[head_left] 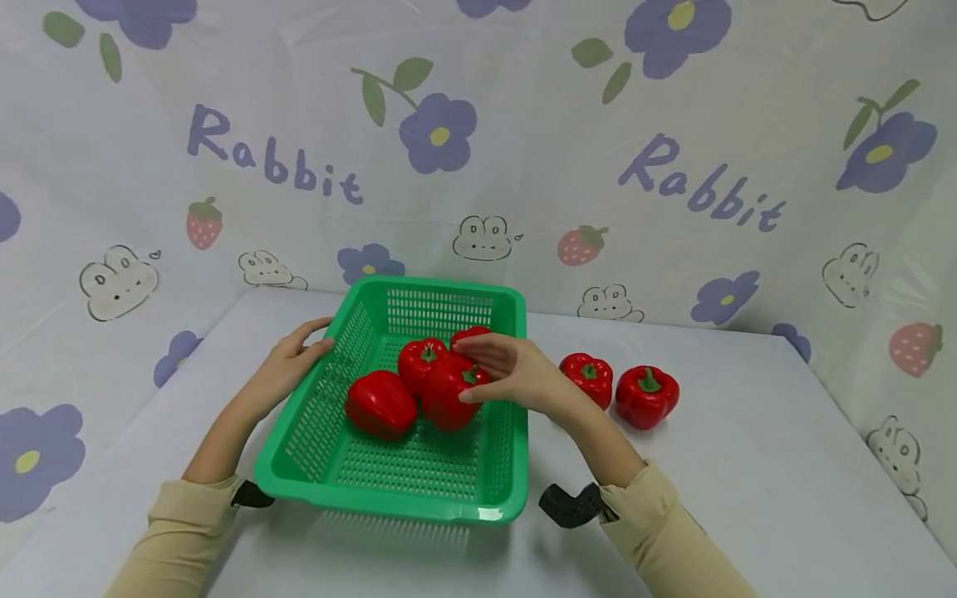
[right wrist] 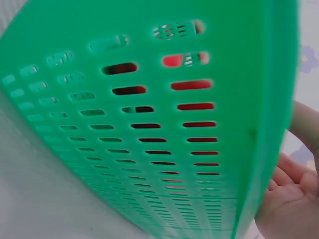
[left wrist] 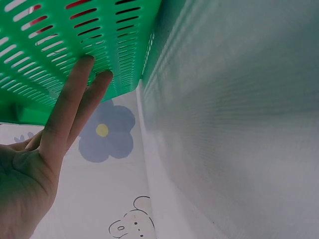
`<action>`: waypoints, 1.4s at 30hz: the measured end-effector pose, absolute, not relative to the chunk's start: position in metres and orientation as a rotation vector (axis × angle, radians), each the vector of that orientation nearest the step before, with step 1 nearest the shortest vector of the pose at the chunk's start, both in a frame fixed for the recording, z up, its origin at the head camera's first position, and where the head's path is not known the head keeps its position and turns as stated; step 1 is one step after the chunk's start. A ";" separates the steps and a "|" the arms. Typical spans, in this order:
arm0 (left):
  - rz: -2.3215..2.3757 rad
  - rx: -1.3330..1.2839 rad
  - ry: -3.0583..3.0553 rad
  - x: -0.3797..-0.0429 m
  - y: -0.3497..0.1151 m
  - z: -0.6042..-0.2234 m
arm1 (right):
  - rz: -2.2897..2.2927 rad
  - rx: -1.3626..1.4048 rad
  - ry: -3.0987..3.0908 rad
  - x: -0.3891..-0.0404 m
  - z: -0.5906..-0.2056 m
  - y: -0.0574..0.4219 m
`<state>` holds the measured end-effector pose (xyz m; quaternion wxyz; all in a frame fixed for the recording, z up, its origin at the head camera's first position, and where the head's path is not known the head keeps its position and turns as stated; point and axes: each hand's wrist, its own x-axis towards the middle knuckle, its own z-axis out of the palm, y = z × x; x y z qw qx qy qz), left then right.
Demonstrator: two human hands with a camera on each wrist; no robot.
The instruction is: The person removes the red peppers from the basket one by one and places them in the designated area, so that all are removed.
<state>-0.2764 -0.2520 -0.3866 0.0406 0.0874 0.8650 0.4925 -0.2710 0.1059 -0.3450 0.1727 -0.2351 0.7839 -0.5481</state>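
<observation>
A green plastic basket (head_left: 396, 503) with slotted walls holds several red bell peppers, one of them lying on its side (head_left: 381, 405) at the left. My left hand (head_left: 295, 365) touches the basket's left wall from outside; its fingers (left wrist: 70, 104) look straight against the slots in the left wrist view. Over the right rim reaches my right hand (head_left: 523, 374), thumb and fingers apart beside a large bell pepper (head_left: 449, 394). Its thumb tip overlaps that pepper's right side. In the right wrist view the basket wall hides part of this hand (right wrist: 294, 194).
Right of the basket, two more red bell peppers, one nearer (head_left: 647, 399) and one partly behind my right wrist (head_left: 586, 374), stand on the white table (head_left: 763, 465). A printed cloth backdrop (head_left: 523, 191) rises behind the table. Black wrist straps show at both sleeves.
</observation>
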 end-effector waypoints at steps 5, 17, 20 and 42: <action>1.509 0.271 2.650 -0.276 -0.252 -0.385 | -1.647 -0.633 2.199 -0.264 -0.338 0.116; 1.538 0.281 2.626 -0.276 -0.250 -0.387 | -1.782 -0.538 2.216 -0.249 -0.322 0.150; 1.534 0.280 2.625 -0.276 -0.251 -0.387 | -1.814 -0.514 2.237 -0.246 -0.320 0.162; 1.507 0.270 2.660 -0.277 -0.251 -0.389 | -1.920 -0.260 2.468 -0.232 -0.314 0.267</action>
